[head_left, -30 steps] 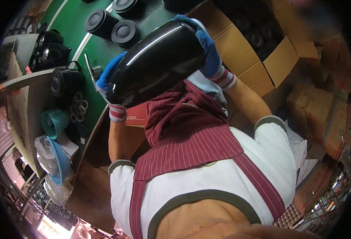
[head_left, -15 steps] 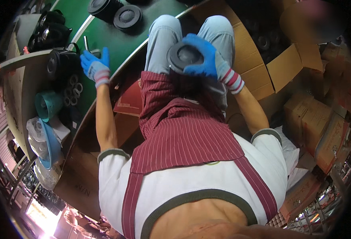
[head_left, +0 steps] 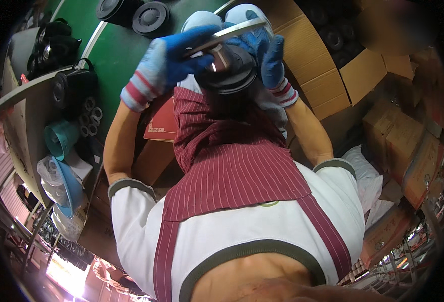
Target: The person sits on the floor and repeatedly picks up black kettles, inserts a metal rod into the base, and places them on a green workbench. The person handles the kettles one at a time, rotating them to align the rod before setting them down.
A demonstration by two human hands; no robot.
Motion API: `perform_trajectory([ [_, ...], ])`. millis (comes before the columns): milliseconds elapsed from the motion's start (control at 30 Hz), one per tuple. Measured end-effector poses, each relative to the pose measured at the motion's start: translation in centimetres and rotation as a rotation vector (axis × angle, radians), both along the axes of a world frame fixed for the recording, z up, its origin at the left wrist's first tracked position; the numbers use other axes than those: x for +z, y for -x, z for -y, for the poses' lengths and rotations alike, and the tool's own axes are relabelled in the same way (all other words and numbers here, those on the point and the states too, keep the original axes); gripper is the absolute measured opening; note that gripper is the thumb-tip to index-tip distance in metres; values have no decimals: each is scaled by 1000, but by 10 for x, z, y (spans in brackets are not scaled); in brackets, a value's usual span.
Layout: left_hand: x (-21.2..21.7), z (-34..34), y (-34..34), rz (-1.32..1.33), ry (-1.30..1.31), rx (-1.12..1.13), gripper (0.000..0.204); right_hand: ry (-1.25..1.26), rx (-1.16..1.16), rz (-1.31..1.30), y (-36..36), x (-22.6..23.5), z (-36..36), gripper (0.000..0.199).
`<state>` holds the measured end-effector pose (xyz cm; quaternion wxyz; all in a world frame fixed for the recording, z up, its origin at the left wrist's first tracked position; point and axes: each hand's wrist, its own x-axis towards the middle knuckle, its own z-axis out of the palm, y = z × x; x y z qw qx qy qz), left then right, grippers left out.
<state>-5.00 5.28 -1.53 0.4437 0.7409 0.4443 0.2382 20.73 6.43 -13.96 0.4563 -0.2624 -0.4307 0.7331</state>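
My right hand (head_left: 268, 56), in a blue glove, grips a round black part (head_left: 230, 76) held over my lap above the red striped apron (head_left: 232, 166). My left hand (head_left: 174, 59), also gloved in blue, holds a flat metal tool (head_left: 222, 38) laid across the top of that part. The tool's blade runs from the left glove up toward the right. A small shiny metal piece shows at the part's centre, just under the blade.
A green belt (head_left: 116, 48) carries black round parts (head_left: 151, 17) at the top left. Black housings (head_left: 68, 85), teal cups (head_left: 60, 138) and rings sit on the bench at left. Open cardboard boxes (head_left: 332, 65) stand at right, a red box (head_left: 161, 123) by my knee.
A second ago both hands held a large black shell. Then the left hand reached to the bench while the right kept a round part; now the left hand is back with a metal tool.
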Motion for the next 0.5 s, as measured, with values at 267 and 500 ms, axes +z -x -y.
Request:
perform_trajectory([
  [267,20,17,-33,-290,-137,-51,54,174,-106,57,-5,70,-17,66],
  [500,23,58,-121,-771,-146,266,49,371,183,-664,8,-12,-49,43],
])
